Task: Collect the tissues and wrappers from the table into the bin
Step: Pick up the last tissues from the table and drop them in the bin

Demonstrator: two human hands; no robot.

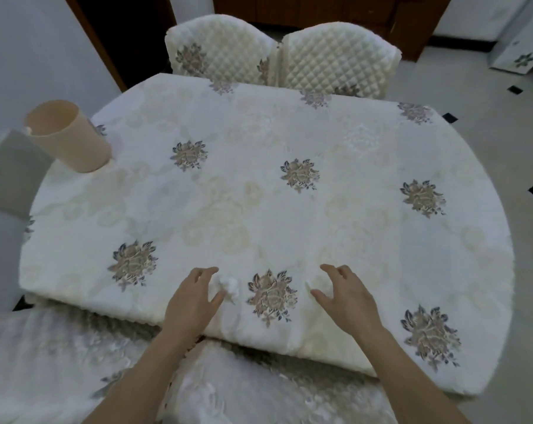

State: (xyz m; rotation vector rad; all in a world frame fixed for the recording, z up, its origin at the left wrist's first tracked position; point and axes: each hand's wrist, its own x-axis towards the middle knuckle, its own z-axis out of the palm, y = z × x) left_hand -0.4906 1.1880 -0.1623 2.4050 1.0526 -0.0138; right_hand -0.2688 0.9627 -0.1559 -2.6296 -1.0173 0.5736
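A crumpled white tissue (229, 285) lies on the flowered tablecloth near the table's front edge. My left hand (194, 296) rests beside it with the fingers apart, and the tissue sits between the forefinger and thumb tips, touching them. My right hand (347, 296) hovers to the right with its fingers spread. A small white scrap (308, 284) lies just off its thumb tip, and I cannot tell whether it is a tissue or a wrapper. The beige bin (70, 139) stands on the table's far left corner, leaning outward, its inside hidden.
The table (289, 209) is covered with a cream cloth with flower motifs. Two quilted chair backs (277, 56) stand at the far edge. A grey chair (8, 172) is at the left, behind the bin. Tiled floor lies to the right.
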